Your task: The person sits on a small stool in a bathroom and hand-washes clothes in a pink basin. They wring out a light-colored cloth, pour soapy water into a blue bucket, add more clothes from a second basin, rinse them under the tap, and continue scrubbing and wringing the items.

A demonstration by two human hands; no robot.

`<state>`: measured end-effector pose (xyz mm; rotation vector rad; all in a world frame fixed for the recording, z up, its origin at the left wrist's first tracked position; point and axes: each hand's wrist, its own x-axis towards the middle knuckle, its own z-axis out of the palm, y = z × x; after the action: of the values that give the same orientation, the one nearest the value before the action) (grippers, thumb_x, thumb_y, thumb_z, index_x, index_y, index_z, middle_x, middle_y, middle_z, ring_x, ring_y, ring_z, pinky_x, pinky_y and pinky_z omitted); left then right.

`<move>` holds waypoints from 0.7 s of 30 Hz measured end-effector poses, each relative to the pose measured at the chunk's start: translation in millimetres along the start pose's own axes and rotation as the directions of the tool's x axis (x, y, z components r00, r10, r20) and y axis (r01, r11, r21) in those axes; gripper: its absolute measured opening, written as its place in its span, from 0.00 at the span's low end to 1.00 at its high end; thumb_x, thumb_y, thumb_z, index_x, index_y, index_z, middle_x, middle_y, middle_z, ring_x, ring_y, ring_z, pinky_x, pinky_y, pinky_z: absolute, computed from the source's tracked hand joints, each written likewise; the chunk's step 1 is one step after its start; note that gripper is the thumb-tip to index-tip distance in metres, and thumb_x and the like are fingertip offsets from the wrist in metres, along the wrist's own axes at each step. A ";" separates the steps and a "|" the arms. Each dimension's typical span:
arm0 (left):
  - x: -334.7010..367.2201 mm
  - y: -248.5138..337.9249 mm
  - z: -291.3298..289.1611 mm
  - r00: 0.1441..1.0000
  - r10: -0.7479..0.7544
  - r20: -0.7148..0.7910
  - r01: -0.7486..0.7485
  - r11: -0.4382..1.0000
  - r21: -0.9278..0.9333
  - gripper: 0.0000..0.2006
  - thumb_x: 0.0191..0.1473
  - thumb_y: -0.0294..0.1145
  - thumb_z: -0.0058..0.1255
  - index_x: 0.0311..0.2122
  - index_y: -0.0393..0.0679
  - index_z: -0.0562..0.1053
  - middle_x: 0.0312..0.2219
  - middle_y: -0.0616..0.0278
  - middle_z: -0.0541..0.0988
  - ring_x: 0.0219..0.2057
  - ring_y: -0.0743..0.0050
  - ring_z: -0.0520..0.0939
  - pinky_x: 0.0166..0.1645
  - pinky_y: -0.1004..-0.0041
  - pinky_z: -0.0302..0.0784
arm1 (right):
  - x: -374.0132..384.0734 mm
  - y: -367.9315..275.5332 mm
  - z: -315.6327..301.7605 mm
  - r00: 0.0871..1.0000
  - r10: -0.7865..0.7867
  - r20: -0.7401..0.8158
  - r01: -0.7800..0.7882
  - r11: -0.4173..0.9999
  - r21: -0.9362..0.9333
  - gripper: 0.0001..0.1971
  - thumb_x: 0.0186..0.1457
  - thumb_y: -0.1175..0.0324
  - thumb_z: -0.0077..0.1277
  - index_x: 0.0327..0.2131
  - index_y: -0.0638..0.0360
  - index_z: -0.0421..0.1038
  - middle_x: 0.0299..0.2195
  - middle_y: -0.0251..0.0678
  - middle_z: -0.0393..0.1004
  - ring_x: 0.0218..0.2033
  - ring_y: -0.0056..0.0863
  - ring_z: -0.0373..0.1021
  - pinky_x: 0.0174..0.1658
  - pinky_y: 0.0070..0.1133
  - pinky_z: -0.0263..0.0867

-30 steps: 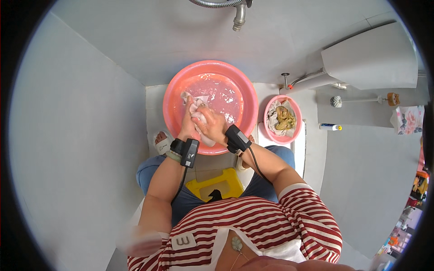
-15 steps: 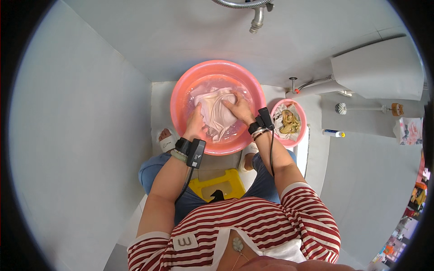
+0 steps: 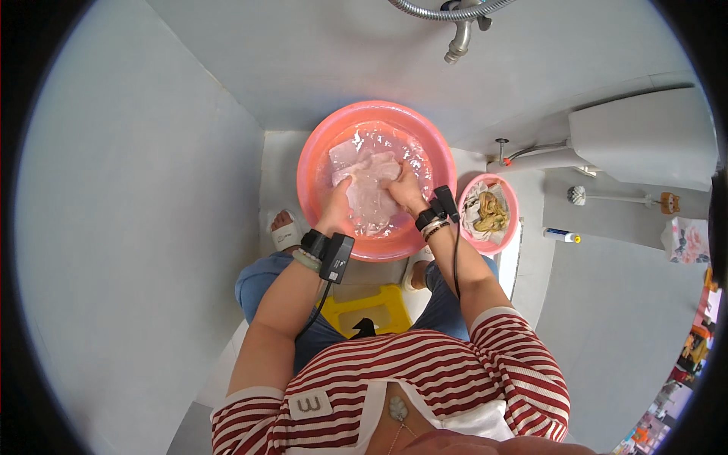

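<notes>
A large pink basin [image 3: 307,163] stands on the floor before me with water in it. Pale pink fabric [image 3: 369,193], apparently a wet garment, lies partly under the rippling surface. My left hand [image 3: 337,208] grips its left side, thumb on top and the other fingers mostly hidden by cloth and water. At the right side my right hand [image 3: 406,189] holds the same cloth, thumb pressed on it and fingers curled around the edge.
Right of the basin, a smaller pink tub [image 3: 515,216] holds whitish and brownish-yellow cloths [image 3: 489,211]. A metal tap [image 3: 458,44] juts from the wall ahead. A toilet brush [image 3: 578,195] and a white bottle [image 3: 560,235] are at the right. A yellow stool [image 3: 394,307] sits beneath me.
The pink cloth has gone lower into the water and flattened, its folds now less marked. Both hands keep hold of it, and the water is more rippled. My view has shifted slightly.
</notes>
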<state>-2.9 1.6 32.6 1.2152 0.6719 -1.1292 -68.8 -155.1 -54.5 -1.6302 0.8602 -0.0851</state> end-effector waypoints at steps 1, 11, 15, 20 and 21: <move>5.3 -1.3 -0.1 0.997 -0.059 0.057 0.060 0.998 -0.013 0.35 0.47 0.57 0.46 0.55 0.45 0.55 0.50 0.53 0.58 0.51 0.49 0.60 0.52 0.44 0.54 | -3.3 -8.2 -2.8 1.000 0.003 0.018 -0.004 0.997 0.080 0.36 0.36 0.78 0.52 0.53 0.62 0.50 0.36 0.45 0.69 0.36 0.34 0.68 0.39 0.25 0.66; -7.5 19.6 5.3 0.745 0.340 0.574 -0.103 0.909 -0.404 0.25 0.54 0.58 0.31 0.46 0.49 0.65 0.38 0.62 0.73 0.39 0.66 0.76 0.45 0.64 0.73 | -126.9 -126.1 9.1 0.934 -0.307 0.184 0.269 0.941 0.206 0.33 0.37 0.79 0.48 0.53 0.55 0.55 0.44 0.42 0.67 0.44 0.32 0.66 0.45 0.25 0.63; 5.2 6.4 -10.3 0.600 0.478 0.641 -0.374 0.876 -0.303 0.15 0.57 0.43 0.36 0.43 0.44 0.66 0.31 0.63 0.72 0.32 0.72 0.75 0.37 0.70 0.74 | -134.8 -118.4 26.3 0.813 -0.582 0.026 0.580 0.805 -0.130 0.27 0.35 0.75 0.52 0.45 0.57 0.62 0.40 0.43 0.69 0.40 0.40 0.68 0.41 0.27 0.65; -6.5 7.9 -5.4 0.639 0.535 0.553 -0.614 0.787 -0.051 0.09 0.55 0.30 0.41 0.41 0.43 0.65 0.28 0.67 0.70 0.28 0.80 0.72 0.31 0.77 0.71 | -111.4 -94.3 36.2 0.678 -0.733 -0.055 0.727 0.679 -0.100 0.22 0.33 0.75 0.54 0.38 0.59 0.65 0.33 0.43 0.71 0.33 0.44 0.70 0.33 0.28 0.66; -8.3 8.0 -5.1 0.657 0.538 0.528 -0.633 0.774 -0.002 0.09 0.55 0.31 0.41 0.41 0.43 0.65 0.28 0.67 0.70 0.28 0.80 0.72 0.31 0.77 0.71 | -107.8 -90.9 38.3 0.667 -0.743 -0.055 0.739 0.669 -0.082 0.21 0.33 0.75 0.54 0.38 0.59 0.65 0.32 0.42 0.71 0.32 0.44 0.70 0.33 0.28 0.66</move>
<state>2.5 8.6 41.6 1.0999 -0.2468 -0.8891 -83.8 -62.9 57.8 -1.9518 0.1917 -0.7208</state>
